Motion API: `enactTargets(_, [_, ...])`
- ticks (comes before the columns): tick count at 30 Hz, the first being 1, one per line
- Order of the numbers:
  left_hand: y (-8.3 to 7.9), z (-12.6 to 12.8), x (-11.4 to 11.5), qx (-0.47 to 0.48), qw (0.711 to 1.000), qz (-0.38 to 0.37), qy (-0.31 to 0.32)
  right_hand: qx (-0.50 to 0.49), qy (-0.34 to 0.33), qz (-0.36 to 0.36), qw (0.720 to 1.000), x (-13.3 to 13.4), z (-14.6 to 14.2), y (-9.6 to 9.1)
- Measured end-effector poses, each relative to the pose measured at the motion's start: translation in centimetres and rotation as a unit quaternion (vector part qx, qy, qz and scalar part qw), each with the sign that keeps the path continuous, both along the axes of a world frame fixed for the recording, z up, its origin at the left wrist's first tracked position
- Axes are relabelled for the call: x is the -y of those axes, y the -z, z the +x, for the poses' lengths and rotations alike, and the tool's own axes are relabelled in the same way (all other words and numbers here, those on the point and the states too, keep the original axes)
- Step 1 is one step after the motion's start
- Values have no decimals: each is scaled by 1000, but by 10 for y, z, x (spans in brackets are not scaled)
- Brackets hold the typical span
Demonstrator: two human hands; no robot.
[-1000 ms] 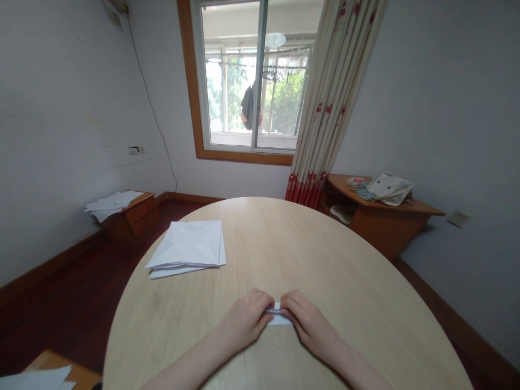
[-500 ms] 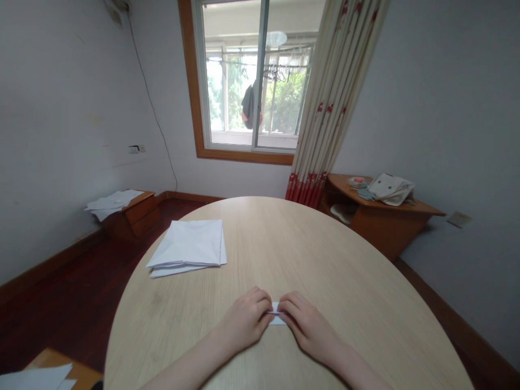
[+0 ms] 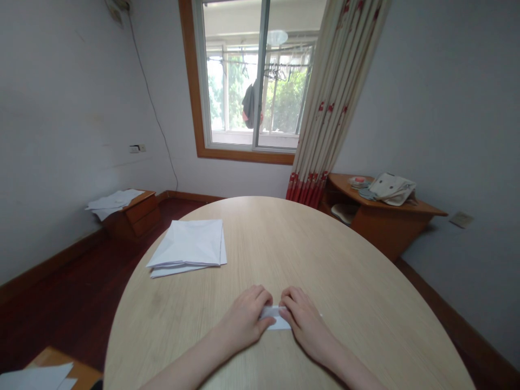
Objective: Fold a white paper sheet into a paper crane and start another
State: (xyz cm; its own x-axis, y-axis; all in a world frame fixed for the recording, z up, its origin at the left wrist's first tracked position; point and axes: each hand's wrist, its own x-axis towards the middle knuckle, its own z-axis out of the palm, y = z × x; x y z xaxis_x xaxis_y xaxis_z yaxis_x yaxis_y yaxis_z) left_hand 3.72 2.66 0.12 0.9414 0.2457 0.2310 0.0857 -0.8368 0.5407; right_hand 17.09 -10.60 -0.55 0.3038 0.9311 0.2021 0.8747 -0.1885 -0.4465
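We see the left hand (image 3: 246,317) and the right hand (image 3: 303,319) side by side on the round wooden tabletop (image 3: 357,271), to the right of the stack of white sheets (image 3: 189,246) and closer to the camera than it is. Between them lies a small folded paper (image 3: 275,319). Both hands have their fingers curled narrow and their fingertips pressed down on its two ends, so only a short white strip shows in the gap, plus a thin sliver past the right hand. We judge the folding well along. The piece is far smaller than the sheets in the stack, which suggests several folds are already made, and the pressing fingers look as if they are flattening a crease. We cannot tell what shape it is meant to take or how many folds are left, because the hands hide most of it. The top sheet of the stack shows crease lines, and the stack itself lies untouched. Further left of the stack, a low cabinet (image 3: 136,214) carries more loose white paper. We find no brand, label or readable writing on the paper, the tabletop or the walls.
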Motion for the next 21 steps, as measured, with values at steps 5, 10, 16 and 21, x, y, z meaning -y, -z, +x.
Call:
enactTargets(5, [-2,0,0,36,999,14,31,-8,19,22,1000,0,-2,6])
enactTargets(10, [0,0,-1,47,997,49,47,-31,28,48,998,2,-2,9])
enactTargets(16, [0,1,1,47,995,74,53,7,10,73,997,1,0,11])
enactTargets(21, [4,1,-1,33,993,98,57,-11,-47,96,994,3,1,8])
